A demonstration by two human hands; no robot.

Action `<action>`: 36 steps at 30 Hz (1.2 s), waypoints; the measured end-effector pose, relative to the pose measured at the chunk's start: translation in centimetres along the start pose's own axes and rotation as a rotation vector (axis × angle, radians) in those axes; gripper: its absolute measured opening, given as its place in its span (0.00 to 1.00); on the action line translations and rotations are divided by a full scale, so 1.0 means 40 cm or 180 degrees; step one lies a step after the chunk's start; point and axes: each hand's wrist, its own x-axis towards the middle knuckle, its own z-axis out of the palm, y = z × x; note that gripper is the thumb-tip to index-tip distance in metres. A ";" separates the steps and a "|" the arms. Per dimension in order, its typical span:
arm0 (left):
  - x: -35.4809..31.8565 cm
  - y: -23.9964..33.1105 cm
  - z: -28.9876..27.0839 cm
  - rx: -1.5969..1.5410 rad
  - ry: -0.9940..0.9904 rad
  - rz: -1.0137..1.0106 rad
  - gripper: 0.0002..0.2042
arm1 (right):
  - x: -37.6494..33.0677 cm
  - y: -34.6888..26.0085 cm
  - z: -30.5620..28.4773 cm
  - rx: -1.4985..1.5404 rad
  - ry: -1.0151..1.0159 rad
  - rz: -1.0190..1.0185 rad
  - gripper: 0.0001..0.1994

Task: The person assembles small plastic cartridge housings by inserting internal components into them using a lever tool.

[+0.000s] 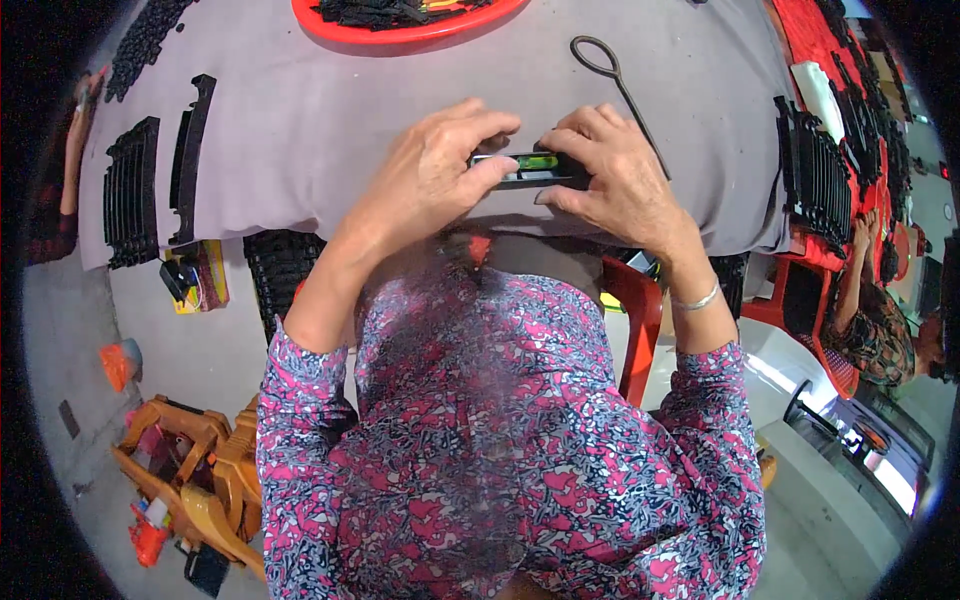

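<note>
Between the fingertips of both hands sits a small black bar [528, 170], long and narrow, with a green strip and a pale strip showing along its upper face; it is held level just above the near edge of the grey table [300, 130]. The left hand [430, 170] pinches the bar's left end, thumb lying along its near side and the other fingers curled over the top, knuckles raised. The right hand [620, 175] closes on the right end the same way, fingers bent over the far side and thumb tucked beneath. Both wrists angle inward over the table edge, and the right wrist wears a thin silver bracelet [698, 298]. The forearms come out of patterned pink sleeves. Just beyond the bar, on the table, lies a dark metal hook [620, 85] with a looped end. Farther left on the table stand rows of black curved parts [135, 190], and at the table's far edge rests a red tray [400, 30].
</note>
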 end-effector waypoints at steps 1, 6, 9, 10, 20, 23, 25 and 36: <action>0.008 0.001 -0.001 0.0072 -0.0174 -0.0045 0.14 | -0.004 0.004 0.009 -0.0013 0.0026 -0.0015 0.20; 0.031 0.003 0.007 0.0156 -0.0192 0.0244 0.10 | -0.005 0.010 0.012 0.0207 0.0084 0.0106 0.19; 0.044 0.007 0.007 0.0384 -0.0291 0.0283 0.10 | -0.006 0.010 0.016 0.0184 0.0091 0.0110 0.18; 0.049 -0.001 0.012 0.0358 -0.0336 0.0304 0.10 | -0.007 0.011 0.018 0.0187 0.0140 0.0085 0.17; 0.071 0.000 0.007 0.0501 -0.0643 0.0018 0.10 | -0.004 0.010 0.015 0.0241 0.0089 0.0103 0.15; 0.084 0.016 -0.003 0.0597 -0.0885 -0.0203 0.10 | -0.002 0.005 0.010 0.0341 -0.0003 0.0219 0.15; 0.075 0.016 0.003 0.0669 -0.0807 -0.0062 0.10 | -0.003 0.008 0.012 0.0303 0.0028 0.0156 0.15; 0.071 0.027 0.009 0.0495 -0.1020 0.0074 0.16 | -0.032 0.010 0.038 0.0056 0.0616 -0.0071 0.18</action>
